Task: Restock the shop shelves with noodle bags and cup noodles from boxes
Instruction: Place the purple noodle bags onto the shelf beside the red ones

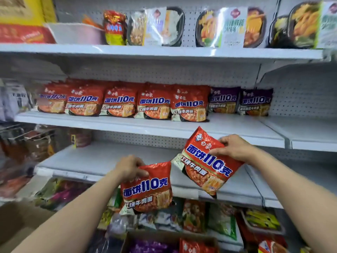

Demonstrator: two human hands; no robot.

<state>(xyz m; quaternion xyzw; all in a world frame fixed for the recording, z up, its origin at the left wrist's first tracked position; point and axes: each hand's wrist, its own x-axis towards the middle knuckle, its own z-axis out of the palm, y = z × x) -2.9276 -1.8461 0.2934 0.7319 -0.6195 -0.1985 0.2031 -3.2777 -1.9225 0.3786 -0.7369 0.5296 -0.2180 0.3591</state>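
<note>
From here I see the left hand (130,168) pinching the top edge of a red noodle bag (147,189) before the lower shelf (87,159), the right hand (235,147) gripping a second bag (204,163) tilted above that shelf (fingers curled round its edge, tips partly hidden), and the box (160,235) beneath it cut off.

Bare left forearm (73,218) and left grip (130,168), bare right forearm (291,190) and right grip (235,147)

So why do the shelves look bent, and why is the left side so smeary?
Head view: the wide-angle lens bows the shelves; the left edge and the top trays are blurred, perhaps from head motion; glare whitens the tray wrappers; the left bag and right bag read sharp.
</note>
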